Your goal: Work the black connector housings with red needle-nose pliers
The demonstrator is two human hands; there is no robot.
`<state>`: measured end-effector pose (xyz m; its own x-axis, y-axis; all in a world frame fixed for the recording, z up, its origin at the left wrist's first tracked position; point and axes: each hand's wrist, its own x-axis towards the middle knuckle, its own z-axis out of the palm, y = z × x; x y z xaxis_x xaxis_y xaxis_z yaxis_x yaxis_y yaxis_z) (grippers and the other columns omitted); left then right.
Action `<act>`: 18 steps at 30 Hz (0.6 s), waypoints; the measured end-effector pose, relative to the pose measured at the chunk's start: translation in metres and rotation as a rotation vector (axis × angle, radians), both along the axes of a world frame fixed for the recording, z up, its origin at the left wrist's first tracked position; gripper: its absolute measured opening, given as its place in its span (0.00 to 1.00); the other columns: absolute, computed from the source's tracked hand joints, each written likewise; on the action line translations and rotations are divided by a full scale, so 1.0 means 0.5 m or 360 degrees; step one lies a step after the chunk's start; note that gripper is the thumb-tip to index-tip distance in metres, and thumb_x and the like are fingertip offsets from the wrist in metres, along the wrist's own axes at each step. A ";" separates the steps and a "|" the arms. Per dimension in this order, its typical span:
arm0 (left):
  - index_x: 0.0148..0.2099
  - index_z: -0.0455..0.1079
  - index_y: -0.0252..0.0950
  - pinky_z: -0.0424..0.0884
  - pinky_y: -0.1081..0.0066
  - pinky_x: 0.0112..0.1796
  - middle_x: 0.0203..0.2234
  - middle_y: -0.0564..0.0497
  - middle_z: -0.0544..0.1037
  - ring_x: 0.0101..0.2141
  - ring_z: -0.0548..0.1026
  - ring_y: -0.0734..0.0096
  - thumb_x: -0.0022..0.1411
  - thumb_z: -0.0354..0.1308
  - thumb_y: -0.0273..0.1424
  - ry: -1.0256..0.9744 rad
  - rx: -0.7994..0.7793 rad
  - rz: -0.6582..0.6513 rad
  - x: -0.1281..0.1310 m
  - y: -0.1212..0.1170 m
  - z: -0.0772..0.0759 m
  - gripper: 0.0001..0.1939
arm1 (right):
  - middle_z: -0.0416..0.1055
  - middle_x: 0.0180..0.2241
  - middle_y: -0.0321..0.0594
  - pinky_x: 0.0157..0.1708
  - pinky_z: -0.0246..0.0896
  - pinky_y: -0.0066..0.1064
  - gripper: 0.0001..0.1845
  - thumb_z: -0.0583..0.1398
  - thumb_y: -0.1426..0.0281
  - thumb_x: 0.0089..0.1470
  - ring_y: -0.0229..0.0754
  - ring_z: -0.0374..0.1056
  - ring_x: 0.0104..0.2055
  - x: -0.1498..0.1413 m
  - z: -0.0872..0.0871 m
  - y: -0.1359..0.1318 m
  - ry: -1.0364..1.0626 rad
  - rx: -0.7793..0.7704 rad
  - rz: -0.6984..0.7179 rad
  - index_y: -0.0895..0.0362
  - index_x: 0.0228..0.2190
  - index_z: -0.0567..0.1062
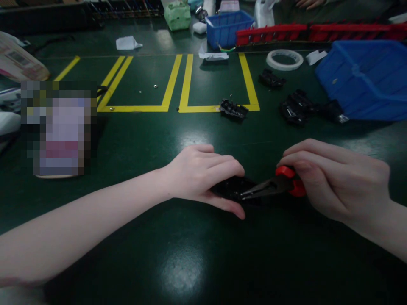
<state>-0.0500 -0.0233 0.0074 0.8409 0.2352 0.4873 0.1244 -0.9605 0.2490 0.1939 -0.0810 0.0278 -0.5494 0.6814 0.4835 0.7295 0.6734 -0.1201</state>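
Toward the near edge of the glossy green bench [133, 254], the left hand [203, 171] grasps a black plastic part [226, 187]; the right hand [346, 186] grips red-handled metal pliers [270, 185], best kept steady.

blue basket [230, 29], tape roll [284, 59], green bag [177, 16]

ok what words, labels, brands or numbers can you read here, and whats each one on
No text can be read.
Pale package at far left: print there, too blurred to read.
Screen-like object at left: pixelated, nothing legible.
Black parts near the blue bin: small pale marks, too small to read.
Red-handled pliers: no lettering can be made out.
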 end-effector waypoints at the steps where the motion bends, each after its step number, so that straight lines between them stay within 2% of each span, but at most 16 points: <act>1: 0.38 0.64 0.35 0.55 0.71 0.24 0.25 0.57 0.75 0.22 0.71 0.78 0.66 0.49 0.52 0.0003 -0.0005 -0.0001 0.000 0.000 0.000 0.23 | 0.71 0.29 0.43 0.25 0.58 0.29 0.15 0.49 0.74 0.62 0.35 0.66 0.28 0.000 0.000 0.000 0.0002 -0.0003 -0.0002 0.60 0.28 0.72; 6: 0.40 0.65 0.33 0.57 0.71 0.25 0.28 0.56 0.75 0.24 0.71 0.77 0.64 0.51 0.52 0.0056 -0.0044 -0.0012 0.004 -0.001 -0.001 0.23 | 0.71 0.29 0.43 0.26 0.58 0.27 0.16 0.48 0.74 0.63 0.33 0.66 0.29 -0.004 0.001 -0.003 0.0096 -0.0049 0.0011 0.60 0.28 0.72; 12: 0.44 0.69 0.33 0.63 0.69 0.35 0.39 0.47 0.74 0.37 0.71 0.65 0.62 0.57 0.49 0.0454 -0.0108 0.0118 0.012 0.008 0.007 0.22 | 0.71 0.28 0.42 0.25 0.58 0.26 0.19 0.47 0.73 0.64 0.32 0.66 0.29 -0.010 0.003 -0.001 0.0212 -0.0123 0.0015 0.60 0.26 0.72; 16: 0.48 0.68 0.33 0.61 0.64 0.45 0.47 0.44 0.73 0.45 0.70 0.60 0.58 0.59 0.51 0.0308 -0.0173 0.0076 0.007 0.000 0.014 0.27 | 0.71 0.29 0.42 0.26 0.58 0.27 0.16 0.48 0.73 0.63 0.34 0.65 0.28 -0.007 -0.002 0.003 0.0165 -0.0064 -0.0014 0.60 0.27 0.71; 18: 0.47 0.69 0.34 0.59 0.63 0.48 0.46 0.45 0.74 0.46 0.70 0.61 0.60 0.59 0.49 0.0112 -0.0209 0.0056 0.006 -0.011 0.016 0.24 | 0.70 0.30 0.40 0.27 0.59 0.29 0.14 0.49 0.73 0.62 0.35 0.66 0.29 -0.004 -0.005 0.002 0.0146 -0.0031 -0.0044 0.58 0.28 0.71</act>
